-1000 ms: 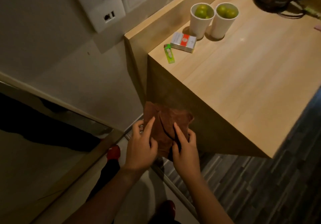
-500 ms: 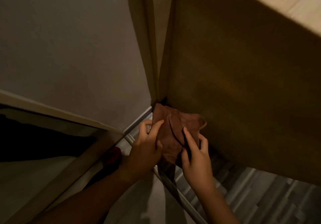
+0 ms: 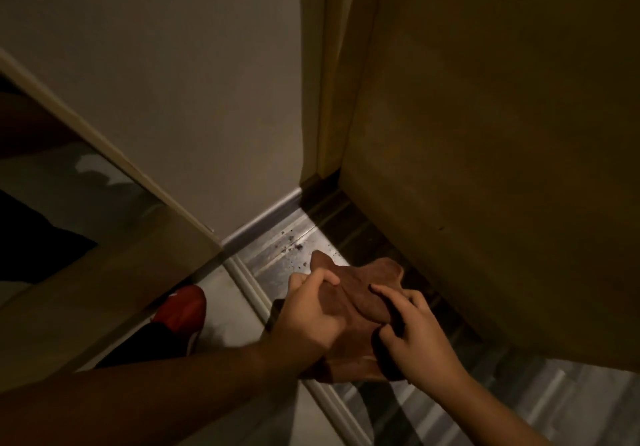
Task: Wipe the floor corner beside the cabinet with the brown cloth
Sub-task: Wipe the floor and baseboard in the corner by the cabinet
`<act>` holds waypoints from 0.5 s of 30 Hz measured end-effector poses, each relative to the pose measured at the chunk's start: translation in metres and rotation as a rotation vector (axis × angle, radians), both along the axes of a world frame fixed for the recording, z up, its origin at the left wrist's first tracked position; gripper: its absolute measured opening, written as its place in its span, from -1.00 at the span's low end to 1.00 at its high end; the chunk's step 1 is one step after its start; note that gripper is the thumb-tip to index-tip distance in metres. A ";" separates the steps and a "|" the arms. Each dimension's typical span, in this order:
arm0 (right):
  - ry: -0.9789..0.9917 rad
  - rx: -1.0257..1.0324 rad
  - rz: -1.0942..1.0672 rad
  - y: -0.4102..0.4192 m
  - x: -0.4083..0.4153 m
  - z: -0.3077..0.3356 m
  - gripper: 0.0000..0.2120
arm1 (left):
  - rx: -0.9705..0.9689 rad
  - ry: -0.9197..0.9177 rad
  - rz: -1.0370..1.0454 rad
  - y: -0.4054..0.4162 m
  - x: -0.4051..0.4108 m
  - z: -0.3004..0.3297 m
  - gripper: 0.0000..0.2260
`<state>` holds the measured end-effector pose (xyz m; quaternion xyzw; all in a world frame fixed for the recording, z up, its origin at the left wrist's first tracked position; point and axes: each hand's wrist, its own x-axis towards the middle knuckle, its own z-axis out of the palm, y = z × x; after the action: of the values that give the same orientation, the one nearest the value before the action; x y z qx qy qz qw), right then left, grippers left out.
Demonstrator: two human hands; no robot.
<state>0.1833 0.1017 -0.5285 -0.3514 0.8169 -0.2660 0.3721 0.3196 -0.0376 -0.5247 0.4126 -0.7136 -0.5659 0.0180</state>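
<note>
A crumpled brown cloth [image 3: 360, 283] is held low over the floor between both my hands. My left hand [image 3: 308, 321] grips its left edge with closed fingers. My right hand [image 3: 412, 338] pinches its right side. Just beyond the cloth lies the floor corner [image 3: 311, 217], where the grey wall meets the wooden cabinet side [image 3: 502, 168]. Dark crumbs and dust speckle the metal floor strip [image 3: 287, 248] in front of the cloth.
A grey skirting board [image 3: 263, 217] runs along the wall base. A mirror [image 3: 69, 237] leans on the left, with a red shoe [image 3: 183, 307] showing by its foot. Striped dark floorboards [image 3: 485, 393] extend to the lower right under the cabinet edge.
The view has dropped from the cabinet top to floor level. Both hands have carried the cloth down, close to the floor corner; the dusty strip has come into sight.
</note>
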 end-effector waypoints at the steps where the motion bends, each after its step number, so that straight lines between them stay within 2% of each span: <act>1: -0.020 0.008 -0.002 0.000 -0.005 -0.006 -0.45 | -0.012 0.024 0.001 0.006 -0.003 -0.005 -0.60; 5: 0.020 0.018 0.025 -0.009 -0.021 -0.026 -0.39 | -0.123 0.059 -0.022 0.009 -0.015 -0.016 -0.58; 10: -0.096 0.027 0.040 -0.014 -0.025 -0.050 -0.17 | -0.305 0.104 -0.199 0.007 -0.023 -0.024 -0.55; 15: -0.228 0.016 0.097 -0.013 -0.026 -0.061 -0.01 | -0.268 0.129 -0.169 0.007 -0.032 -0.033 -0.54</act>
<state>0.1568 0.0885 -0.5899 -0.3551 0.7535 -0.2794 0.4776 0.2881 -0.0305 -0.5580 0.3078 -0.8123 -0.4903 0.0709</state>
